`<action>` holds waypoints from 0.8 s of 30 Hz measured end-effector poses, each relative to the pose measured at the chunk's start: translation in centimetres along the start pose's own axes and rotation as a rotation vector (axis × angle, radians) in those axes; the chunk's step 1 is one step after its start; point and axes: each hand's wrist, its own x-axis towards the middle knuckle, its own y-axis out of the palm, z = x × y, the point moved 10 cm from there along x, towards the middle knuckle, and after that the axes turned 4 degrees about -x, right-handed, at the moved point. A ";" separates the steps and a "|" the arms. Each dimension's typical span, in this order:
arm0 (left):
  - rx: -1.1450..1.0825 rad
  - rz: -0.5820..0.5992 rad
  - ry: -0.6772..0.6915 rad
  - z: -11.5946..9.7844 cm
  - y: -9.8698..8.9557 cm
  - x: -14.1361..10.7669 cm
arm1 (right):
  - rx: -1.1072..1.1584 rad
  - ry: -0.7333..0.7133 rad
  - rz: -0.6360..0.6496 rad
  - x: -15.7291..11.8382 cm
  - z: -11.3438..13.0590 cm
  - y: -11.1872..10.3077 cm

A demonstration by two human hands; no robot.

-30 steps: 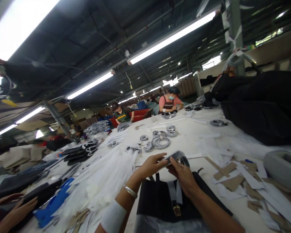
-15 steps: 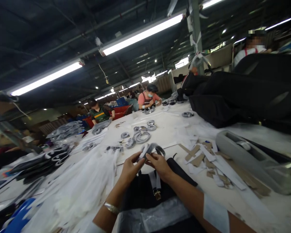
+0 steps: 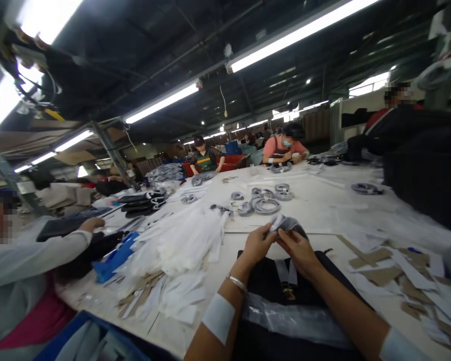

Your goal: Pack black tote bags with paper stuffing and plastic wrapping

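Observation:
My left hand (image 3: 258,244) is closed, thumb and fingers pinching a coiled strap (image 3: 287,224) that looks wrapped in greyish plastic. From the other side my right hand (image 3: 298,251) grips the same coil, its fingers bent around the lower edge. Below both hands lies a black bag (image 3: 265,281), flat on the table. A grey strap with a gold-coloured metal clasp (image 3: 288,292) runs down its middle. Clear plastic film (image 3: 296,321) crosses the bag nearer to me. The fingertips partly hide the coil.
Several wrapped strap coils (image 3: 266,205) lie beyond my hands on the white table (image 3: 323,200). White sheets (image 3: 173,235) are heaped left; paper and card scraps (image 3: 383,273) lie right. A co-worker (image 3: 26,281) sits close left beside a blue bin (image 3: 86,321). Others work across the table.
My view has turned left, so the table's things sit further right and the near co-worker and blue bin show. Both hands still hold the coil, whose loop looks more bunched together.

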 end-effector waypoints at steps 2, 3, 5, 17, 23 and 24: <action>0.106 -0.009 0.059 -0.4 0.6 -0.3 | -0.013 0.017 0.000 -0.1 -0.3 -0.1; 0.162 -0.012 0.089 -0.7 0.9 -0.5 | -0.018 0.024 -0.005 -0.2 -0.5 -0.2; 0.248 -0.009 0.130 -1.0 1.6 -0.8 | -0.030 0.037 -0.020 -0.2 -0.8 -0.5; 0.251 -0.045 0.193 -1.2 1.0 -1.6 | -0.178 0.104 -0.069 0.0 -1.5 -2.2; 0.011 -0.020 0.111 -0.1 0.7 -0.9 | -0.195 0.101 -0.107 0.2 -1.7 -2.9; -0.020 -0.012 0.106 0.0 0.7 -0.9 | -0.202 0.101 -0.095 0.2 -1.7 -2.7</action>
